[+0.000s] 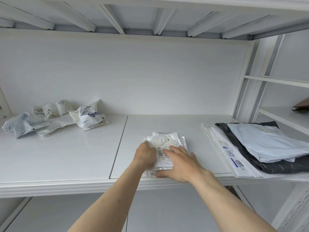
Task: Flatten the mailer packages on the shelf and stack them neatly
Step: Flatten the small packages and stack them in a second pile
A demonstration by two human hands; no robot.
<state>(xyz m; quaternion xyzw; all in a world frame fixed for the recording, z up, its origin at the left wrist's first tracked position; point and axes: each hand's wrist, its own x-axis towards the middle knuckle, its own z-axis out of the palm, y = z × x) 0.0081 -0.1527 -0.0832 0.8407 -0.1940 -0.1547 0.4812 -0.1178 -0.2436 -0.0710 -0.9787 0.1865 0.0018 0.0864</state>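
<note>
Left hand (145, 154) grips the left edge of a small crumpled white plastic mailer (164, 148) on the white shelf (66, 156). Right hand (179, 163) presses it flat, fingers spread, thumb at its near edge.

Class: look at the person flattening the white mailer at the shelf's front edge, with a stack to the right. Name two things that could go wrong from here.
1. The white mailer lies at the shelf's front edge; with the right hand pressing and the left hand gripping, it could slide off.
2. The stack already overhangs the shelf edge at the right and is fanned unevenly; adding another might tip it.
</note>
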